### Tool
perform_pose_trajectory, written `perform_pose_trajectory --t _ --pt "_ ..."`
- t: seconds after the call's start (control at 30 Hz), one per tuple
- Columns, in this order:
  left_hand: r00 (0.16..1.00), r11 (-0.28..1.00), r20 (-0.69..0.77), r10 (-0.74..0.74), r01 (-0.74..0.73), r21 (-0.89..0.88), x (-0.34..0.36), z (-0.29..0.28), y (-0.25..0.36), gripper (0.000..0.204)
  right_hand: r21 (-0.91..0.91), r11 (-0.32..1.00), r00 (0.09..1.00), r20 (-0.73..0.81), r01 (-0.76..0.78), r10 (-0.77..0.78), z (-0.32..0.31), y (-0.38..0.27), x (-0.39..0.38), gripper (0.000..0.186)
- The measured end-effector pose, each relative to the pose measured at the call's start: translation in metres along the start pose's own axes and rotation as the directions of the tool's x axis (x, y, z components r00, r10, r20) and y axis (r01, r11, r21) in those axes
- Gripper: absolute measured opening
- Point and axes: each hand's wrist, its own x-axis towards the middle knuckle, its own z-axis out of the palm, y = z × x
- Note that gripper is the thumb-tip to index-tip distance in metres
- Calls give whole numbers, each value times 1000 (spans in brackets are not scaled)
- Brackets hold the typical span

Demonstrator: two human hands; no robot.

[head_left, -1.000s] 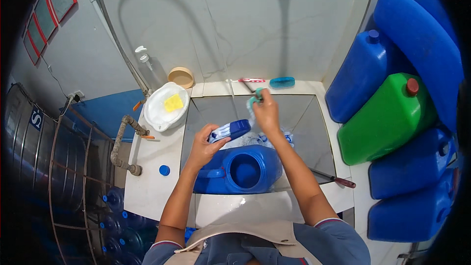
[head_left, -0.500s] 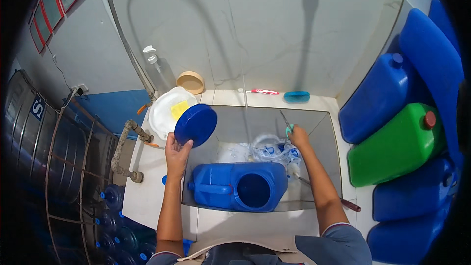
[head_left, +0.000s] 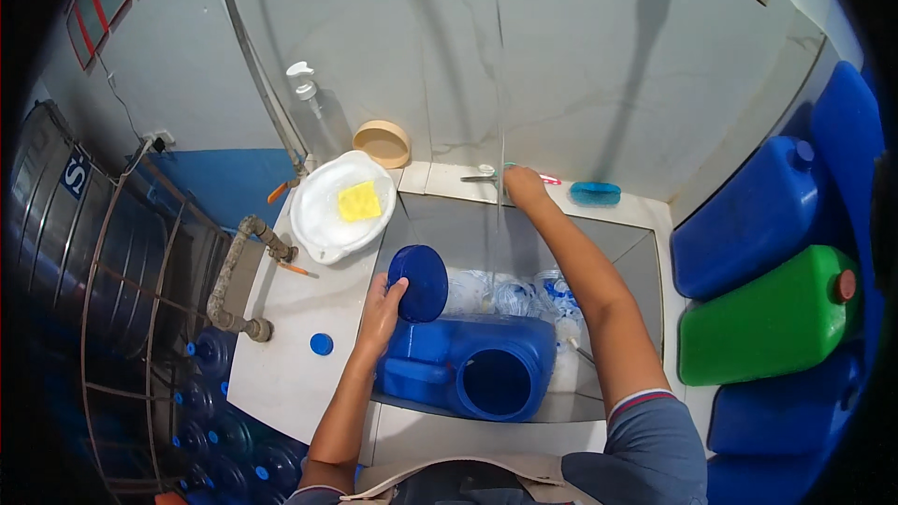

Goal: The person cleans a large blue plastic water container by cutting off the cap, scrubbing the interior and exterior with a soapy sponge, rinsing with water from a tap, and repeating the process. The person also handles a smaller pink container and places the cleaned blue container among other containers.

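My left hand (head_left: pixel 380 311) grips the rim of a round blue lid (head_left: pixel 419 283), held tilted above the left end of a blue jerry can (head_left: pixel 412 353). The can lies on its side at the sink's near edge, its wide mouth uncovered. My right hand (head_left: pixel 526 187) reaches across the sink to the back ledge, its fingers closed around scissors (head_left: pixel 479 180). Their blades point left and my hand covers most of the green handle. Beside them on the ledge lies a red-and-white toothbrush (head_left: pixel 551 180), partly hidden by my hand. Clear and blue plastic pieces (head_left: pixel 524 297) lie in the sink (head_left: pixel 440 220).
A white basin (head_left: pixel 313 210) with suds and a yellow sponge (head_left: pixel 359 202) stands left of the sink, near a pump bottle (head_left: pixel 307 93). A blue brush (head_left: pixel 595 193) sits on the back ledge. Blue and green jerry cans (head_left: pixel 762 318) line the right side. A small blue cap (head_left: pixel 322 344) lies on the left counter.
My right hand has moved up and left with the scissors, from over the sink to the back ledge. My left hand has lowered the lid towards the jerry can and turned it.
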Motion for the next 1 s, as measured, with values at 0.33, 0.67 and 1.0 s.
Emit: perform_pose_trajectory --t 0.33,0.67,1.0 --pt "988 937 34 -151 154 -314 -12 -14 10 40 -113 994 993 -122 -10 -4 -3 -11 -61 15" --pt "982 855 -20 -187 153 -496 -18 -6 -7 51 313 764 818 -341 564 -464 -56 -227 44 41" --pt "990 838 142 -1 79 -540 -3 4 12 53 586 728 933 -177 355 -313 -74 -208 -4 38"
